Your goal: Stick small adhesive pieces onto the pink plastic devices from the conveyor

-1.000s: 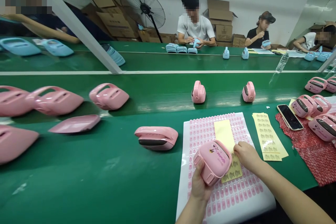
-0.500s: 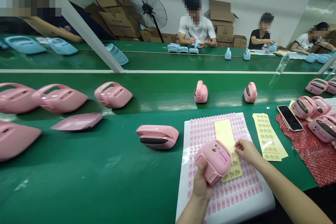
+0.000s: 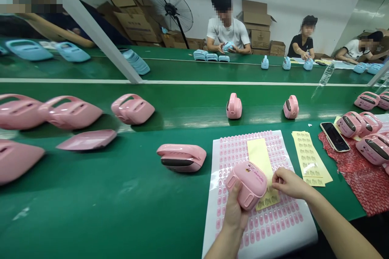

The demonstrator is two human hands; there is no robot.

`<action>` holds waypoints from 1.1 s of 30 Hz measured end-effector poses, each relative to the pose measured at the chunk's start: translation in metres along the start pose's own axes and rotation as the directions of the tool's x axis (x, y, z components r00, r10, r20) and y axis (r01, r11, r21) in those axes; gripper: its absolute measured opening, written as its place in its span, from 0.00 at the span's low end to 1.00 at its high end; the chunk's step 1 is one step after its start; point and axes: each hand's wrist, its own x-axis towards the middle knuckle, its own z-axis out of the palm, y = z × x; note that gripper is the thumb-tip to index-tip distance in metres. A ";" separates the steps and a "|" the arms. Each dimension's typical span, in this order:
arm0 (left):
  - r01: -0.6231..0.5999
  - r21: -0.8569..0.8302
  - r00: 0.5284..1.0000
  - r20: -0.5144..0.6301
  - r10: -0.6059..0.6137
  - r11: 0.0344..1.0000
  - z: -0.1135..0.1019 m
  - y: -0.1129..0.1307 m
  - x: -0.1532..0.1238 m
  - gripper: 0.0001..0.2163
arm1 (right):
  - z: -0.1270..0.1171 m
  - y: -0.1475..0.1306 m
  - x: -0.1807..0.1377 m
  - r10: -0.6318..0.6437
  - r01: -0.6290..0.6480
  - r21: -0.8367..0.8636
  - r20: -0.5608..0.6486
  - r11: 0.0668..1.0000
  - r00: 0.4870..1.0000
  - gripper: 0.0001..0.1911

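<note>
My left hand [image 3: 233, 209] grips a pink plastic casing [image 3: 246, 184] with a small cartoon print, held just above a white sheet of pink stickers [image 3: 273, 222]. My right hand [image 3: 288, 182] is pinched right beside the casing, over a yellow sticker strip [image 3: 260, 156] that lies on the white sheet. What the fingertips pinch is too small to name. A second pink casing [image 3: 181, 157] lies on the green table to the left of the sheet.
Several pink casings [image 3: 133, 109] ride the green belt [image 3: 188, 105], and more are piled on a red cloth [image 3: 369, 186] at right beside a phone [image 3: 334, 136]. Another yellow strip [image 3: 310, 158] lies right of the sheet. Other people work with blue casings at the far table.
The pink casing has turned slightly in my left hand and my right hand has closed in towards it. Casings on the belt drifted a little to the right.
</note>
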 end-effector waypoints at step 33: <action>-0.140 0.372 0.977 0.205 0.066 0.918 0.036 0.000 -0.005 0.29 | -0.049 -0.056 -0.014 -0.202 0.172 0.212 0.129 0.962 0.971 0.06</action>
